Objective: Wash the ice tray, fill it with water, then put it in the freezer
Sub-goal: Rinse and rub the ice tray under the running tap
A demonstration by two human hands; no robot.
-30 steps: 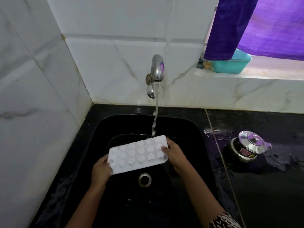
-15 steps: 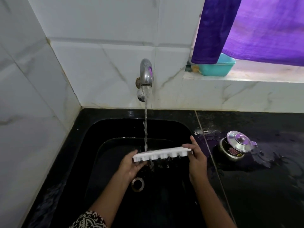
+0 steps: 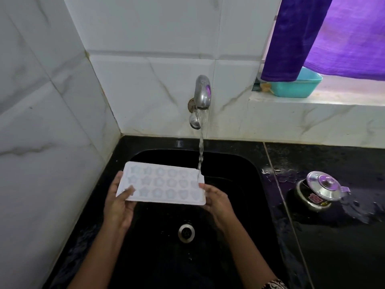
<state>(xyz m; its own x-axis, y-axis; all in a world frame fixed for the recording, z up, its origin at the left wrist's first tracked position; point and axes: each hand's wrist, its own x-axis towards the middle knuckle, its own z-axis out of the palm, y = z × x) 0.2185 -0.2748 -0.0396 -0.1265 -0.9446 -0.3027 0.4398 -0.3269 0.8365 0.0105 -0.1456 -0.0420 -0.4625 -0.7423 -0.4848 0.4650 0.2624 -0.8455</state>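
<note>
A white ice tray (image 3: pixel 164 184) with star and round cavities faces up over the black sink (image 3: pixel 248 170). My left hand (image 3: pixel 118 203) grips its left end, thumb lying across the top. My right hand (image 3: pixel 216 200) holds the right end from the side and below. Water streams from the steel tap (image 3: pixel 202 93) and lands on the tray's far right corner. The cavities look wet.
The steel drain (image 3: pixel 186 232) lies below the tray. On the wet black counter to the right stands a small steel pot with a lid (image 3: pixel 319 192). A teal tub (image 3: pixel 295 86) sits on the window ledge under a purple curtain (image 3: pixel 325 36). White tiled walls close the left and back.
The tray went from cavities down, through an edge-on tilt under the stream, to cavities up. It now sits further left, with the water hitting its right corner.
</note>
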